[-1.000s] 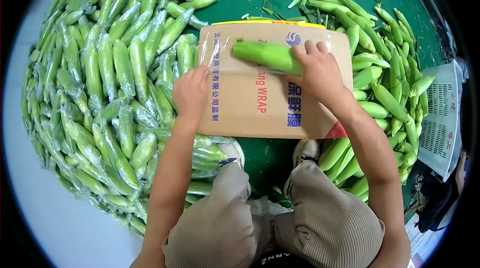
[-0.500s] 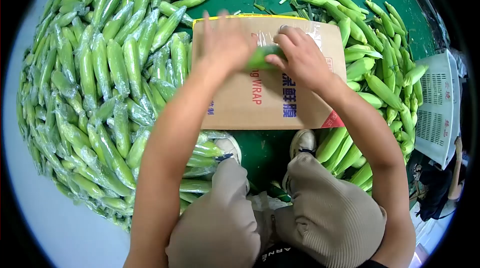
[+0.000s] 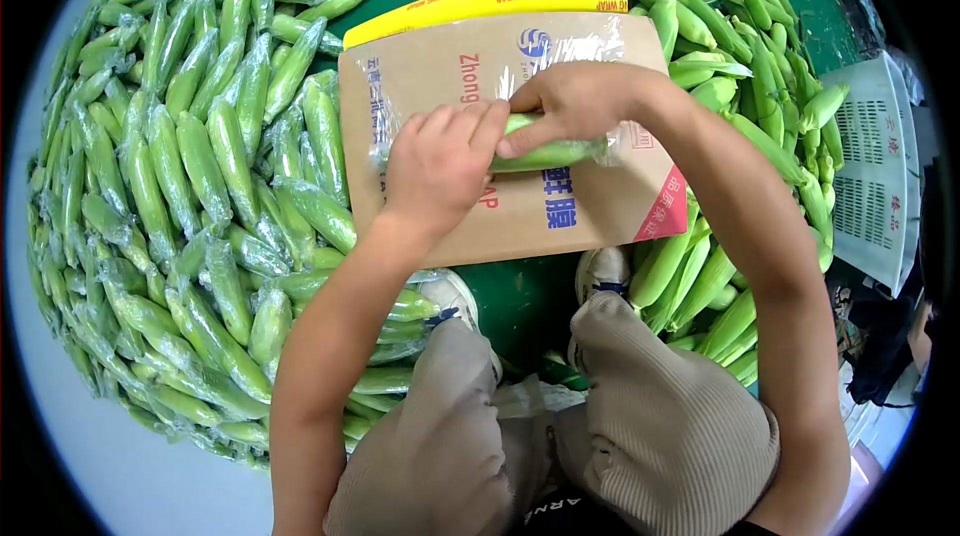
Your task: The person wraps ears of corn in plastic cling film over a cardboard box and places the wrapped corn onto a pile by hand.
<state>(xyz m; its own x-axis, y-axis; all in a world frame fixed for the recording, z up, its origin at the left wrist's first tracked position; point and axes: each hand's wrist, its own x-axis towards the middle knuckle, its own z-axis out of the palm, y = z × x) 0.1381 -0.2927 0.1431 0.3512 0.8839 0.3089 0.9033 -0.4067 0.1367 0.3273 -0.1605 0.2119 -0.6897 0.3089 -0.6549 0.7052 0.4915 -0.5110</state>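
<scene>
A corn ear (image 3: 550, 155) lies over the box (image 3: 440, 241), centre frame, the left hand (image 3: 440, 161) curled tightly over its left end, the right hand (image 3: 565, 114) gripping its middle with thumb and fingers. Film (image 3: 606, 149) sticks out at its right end; wrapping looks partly done. Wrapped ears (image 3: 205, 158) fill the left; many bare ears (image 3: 770, 86), at right, seem left.

Corn (image 3: 552, 156) ptly hidden by hands (image 3: 438, 161).
</scene>
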